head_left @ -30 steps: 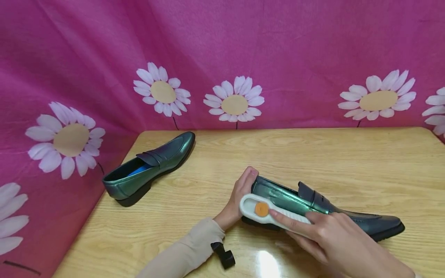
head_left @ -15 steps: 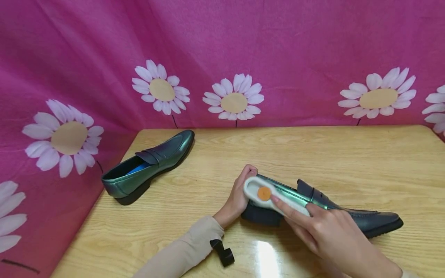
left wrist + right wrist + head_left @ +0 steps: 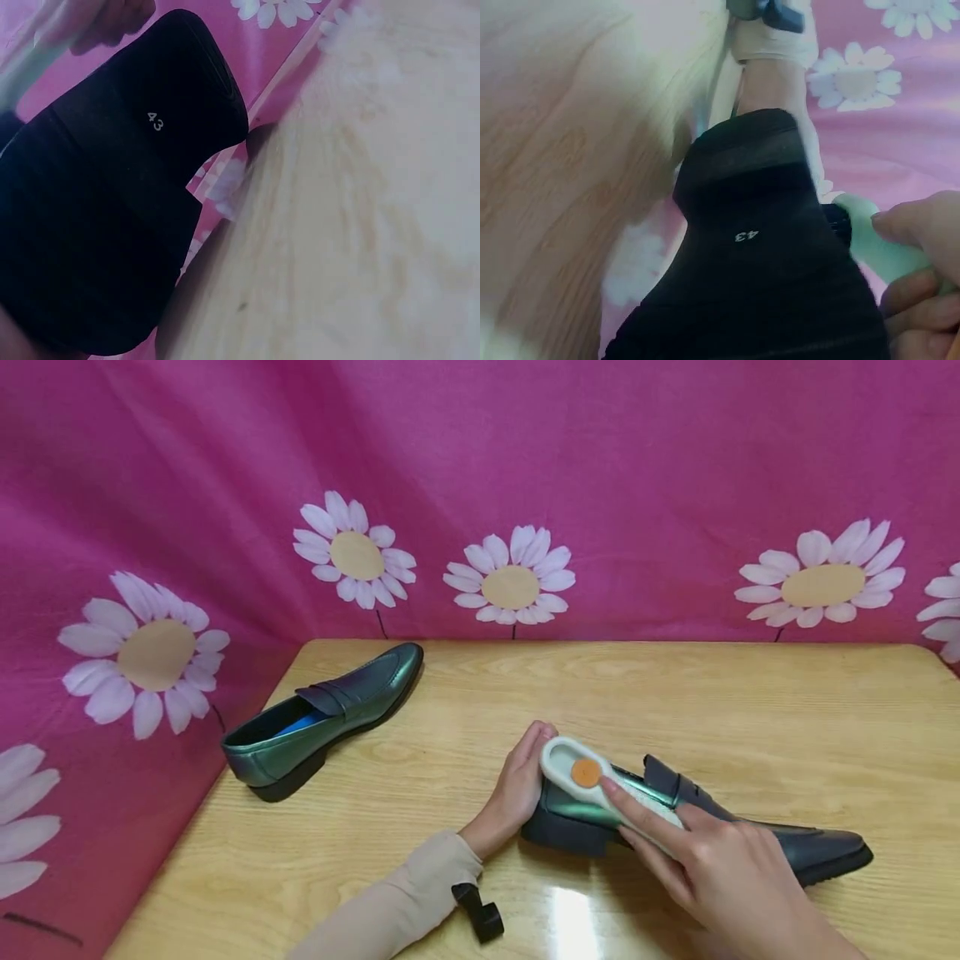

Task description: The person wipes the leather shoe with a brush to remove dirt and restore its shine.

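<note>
A dark green metallic loafer (image 3: 795,843) is tilted on its side in the head view, toe to the right. My left hand (image 3: 517,781) grips it at the heel end. In my right hand (image 3: 727,868) is a white brush (image 3: 566,756) with an orange disc, laid against the shoe's upper side edge near the heel; the index finger lies along its handle. Dark bristles show under the brush in the right wrist view, where the black sole (image 3: 765,262) bears the number 43. The same sole (image 3: 127,165) fills much of the left wrist view.
The matching loafer (image 3: 330,718) stands upright at the table's back left, blue inside. A pink curtain with daisies (image 3: 645,485) hangs behind and left of the wooden table (image 3: 450,693). A black strap piece (image 3: 480,914) hangs at my left sleeve.
The brush has moved up and slightly right along the shoe's side, baring more of the heel's side. My left hand keeps its grip, and the other loafer has stayed put.
</note>
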Demonstrator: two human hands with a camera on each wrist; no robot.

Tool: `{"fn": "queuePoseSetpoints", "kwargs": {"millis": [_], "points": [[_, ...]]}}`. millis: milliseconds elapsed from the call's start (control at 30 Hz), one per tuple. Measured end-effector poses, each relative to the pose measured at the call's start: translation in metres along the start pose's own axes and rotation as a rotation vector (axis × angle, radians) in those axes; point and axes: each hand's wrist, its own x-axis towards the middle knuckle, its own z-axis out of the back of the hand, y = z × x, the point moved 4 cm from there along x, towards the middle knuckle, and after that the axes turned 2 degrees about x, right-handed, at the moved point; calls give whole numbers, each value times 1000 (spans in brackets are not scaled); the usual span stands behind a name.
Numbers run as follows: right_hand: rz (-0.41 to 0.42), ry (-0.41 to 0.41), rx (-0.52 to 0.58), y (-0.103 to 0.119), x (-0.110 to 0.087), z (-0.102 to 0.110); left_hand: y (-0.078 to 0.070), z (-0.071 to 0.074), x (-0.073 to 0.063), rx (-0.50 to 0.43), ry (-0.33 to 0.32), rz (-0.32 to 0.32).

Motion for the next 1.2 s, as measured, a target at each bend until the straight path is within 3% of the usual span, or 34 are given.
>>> {"fn": "queuePoseSetpoints", "kwargs": {"millis": [67, 333, 433, 533, 600, 667, 767, 933, 1200], "points": [[1, -66, -34, -1, 0, -1, 0, -1, 0, 7, 0, 0], [29, -103, -25, -3, 2, -3, -2, -1, -1, 33, 1, -5], [52, -31, 11, -2, 2, -3, -1, 0, -1, 44, 2, -18], [69, 161, 122, -3, 0, -5, 0, 1, -2, 34, 2, -14], [64, 228, 166, -5, -1, -3, 0, 2, -3, 41, -4, -13], [53, 196, 148, -7, 0, -1, -1, 2, -3, 35, -9, -8], [53, 73, 75, -9, 1, 4, 0, 2, -2, 36, -9, -14], [72, 189, 161, -9, -1, 1, 1, 1, -1, 32, -9, 13], [67, 50, 98, -9, -1, 4, -1, 0, -2, 41, -18, 2]]}}
